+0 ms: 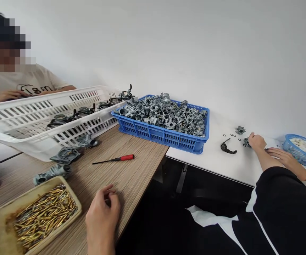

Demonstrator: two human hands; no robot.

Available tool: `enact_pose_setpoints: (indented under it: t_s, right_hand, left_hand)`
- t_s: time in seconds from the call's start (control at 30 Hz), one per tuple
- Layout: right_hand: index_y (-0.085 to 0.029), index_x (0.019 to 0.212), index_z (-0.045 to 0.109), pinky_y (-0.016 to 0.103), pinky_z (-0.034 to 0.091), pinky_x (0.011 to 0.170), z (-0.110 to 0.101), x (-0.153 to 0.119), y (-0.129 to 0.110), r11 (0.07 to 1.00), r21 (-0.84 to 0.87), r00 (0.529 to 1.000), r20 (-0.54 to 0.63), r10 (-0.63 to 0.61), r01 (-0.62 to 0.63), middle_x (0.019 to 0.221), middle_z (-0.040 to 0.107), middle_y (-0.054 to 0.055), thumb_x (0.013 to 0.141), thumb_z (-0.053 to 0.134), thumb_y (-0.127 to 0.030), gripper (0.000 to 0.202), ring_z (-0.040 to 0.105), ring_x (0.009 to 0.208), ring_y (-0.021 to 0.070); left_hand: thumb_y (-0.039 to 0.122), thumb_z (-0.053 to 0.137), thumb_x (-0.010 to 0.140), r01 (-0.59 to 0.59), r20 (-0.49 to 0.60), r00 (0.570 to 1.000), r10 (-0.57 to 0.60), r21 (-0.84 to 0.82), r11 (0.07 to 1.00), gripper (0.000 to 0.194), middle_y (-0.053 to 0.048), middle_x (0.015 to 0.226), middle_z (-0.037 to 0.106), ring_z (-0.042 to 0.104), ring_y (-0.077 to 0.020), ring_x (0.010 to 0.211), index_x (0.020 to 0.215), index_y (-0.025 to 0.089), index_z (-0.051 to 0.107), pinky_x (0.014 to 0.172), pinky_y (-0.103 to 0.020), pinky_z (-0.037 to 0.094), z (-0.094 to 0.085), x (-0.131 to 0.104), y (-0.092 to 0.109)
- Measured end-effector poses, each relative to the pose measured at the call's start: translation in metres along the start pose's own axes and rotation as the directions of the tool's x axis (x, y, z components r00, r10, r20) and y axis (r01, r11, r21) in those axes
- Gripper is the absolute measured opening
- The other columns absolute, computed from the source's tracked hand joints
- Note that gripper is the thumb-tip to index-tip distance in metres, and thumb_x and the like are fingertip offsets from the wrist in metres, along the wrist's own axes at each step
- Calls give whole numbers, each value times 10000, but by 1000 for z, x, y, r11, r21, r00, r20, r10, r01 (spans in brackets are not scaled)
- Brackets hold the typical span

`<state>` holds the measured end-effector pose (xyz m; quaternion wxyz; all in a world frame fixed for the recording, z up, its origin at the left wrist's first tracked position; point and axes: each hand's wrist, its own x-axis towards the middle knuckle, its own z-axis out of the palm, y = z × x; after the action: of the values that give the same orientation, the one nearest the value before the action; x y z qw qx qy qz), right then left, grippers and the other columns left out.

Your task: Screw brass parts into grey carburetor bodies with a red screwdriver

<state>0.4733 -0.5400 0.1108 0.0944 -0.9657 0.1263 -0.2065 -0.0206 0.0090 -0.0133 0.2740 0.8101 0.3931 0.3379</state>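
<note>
My left hand [102, 216] hovers over or rests on the wooden tabletop [139, 173] near its right edge. Its fingers are curled in toward the thumb, and no object shows in them; the palm side is partly hidden. Left of it sits a beige tub [75, 198] of small brass-coloured pins or jets [49, 212]. A screwdriver [126, 157] with a red handle lies beyond the hand, its shaft pointing left. Behind the tub are loose metal carburetor bodies [67, 154], one [53, 173] close to the rim. My right hand is out of view.
A blue crate [160, 136] heaped with carburetor bodies stands ahead, beside a white crate [35, 141] with assembled ones. At right, a co-worker's hands [257, 141] handle a metal part near black rings, a watch [227, 147] and a blue basket [299, 156]. Another person sits far left.
</note>
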Motion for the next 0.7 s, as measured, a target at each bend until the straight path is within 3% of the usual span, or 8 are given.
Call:
enact_pose_setpoints:
  t_s: [0.1,0.27,0.43,0.6,0.7]
  right_hand:
    - [-7,1120,774,636,537,942,9,-10,6,998,-33,999,4,47,-47,1104,702,394,1026,315,-401,612,679,1164,498]
    - [-132,1170,773,559,519,992,16,-28,13,998,-50,999,-14,-43,43,1306,676,280,1040,284,-361,556,585,1321,413]
    - [-92,1164,745,582,503,933,15,-36,8,994,-58,992,-78,-95,91,1256,667,303,1022,287,-316,529,575,1264,442]
    - [-107,1203,678,558,423,1024,1,-17,-28,969,-39,956,-162,-246,243,1245,669,269,1027,312,-325,461,554,1251,406]
    - [-139,1137,656,505,418,1014,-11,-2,-72,902,25,874,-258,-412,432,1161,682,236,1038,288,-308,417,575,1168,368]
  left_hand:
    - [339,488,819,1,-33,999,-1,7,1000,220,-16,927,757,722,-264,829,1000,269,592,738,-396,573,1,-1,3]
    - [351,488,807,4,-34,999,-4,22,1000,238,-36,927,759,726,-271,837,996,257,598,742,-396,568,1,-2,3]
    - [363,471,867,-4,-2,1000,4,11,1000,268,-67,952,757,726,-271,833,1052,236,618,762,-397,559,-2,-3,3]
    - [333,468,880,-27,-11,1000,27,-3,1000,245,-69,940,753,718,-247,802,1030,224,629,768,-380,555,0,-3,1]
    - [326,463,886,-36,-13,999,36,9,999,237,-78,954,755,724,-258,846,1010,220,635,793,-388,559,0,-3,1]
